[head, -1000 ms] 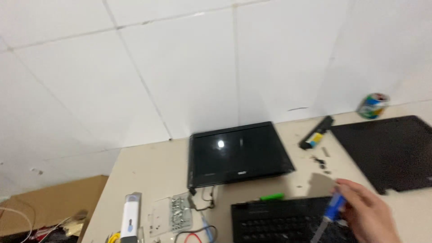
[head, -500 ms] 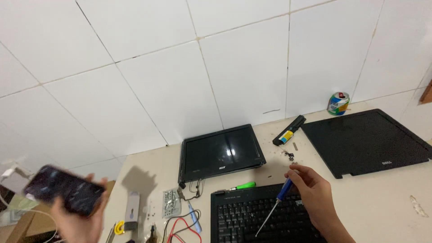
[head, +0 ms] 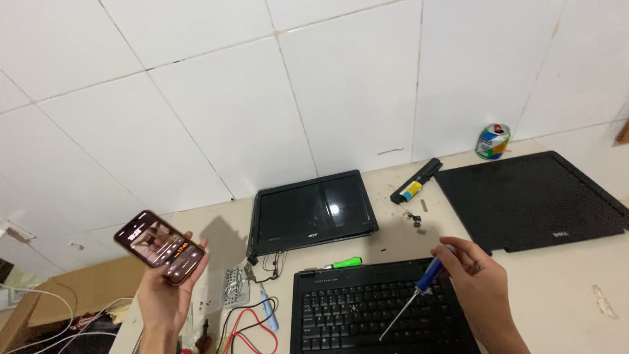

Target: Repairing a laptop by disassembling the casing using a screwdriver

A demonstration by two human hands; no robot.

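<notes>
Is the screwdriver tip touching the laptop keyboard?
Cannot tell. In the head view the right hand holds the blue-handled screwdriver with its tip over the laptop keyboard, but contact or a gap isn't plain.

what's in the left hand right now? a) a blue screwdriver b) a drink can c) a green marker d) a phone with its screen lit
d: the left hand holds up a phone with a lit screen, while the blue-handled screwdriver is in the right hand over the keyboard, and the can stands by the wall.
</notes>
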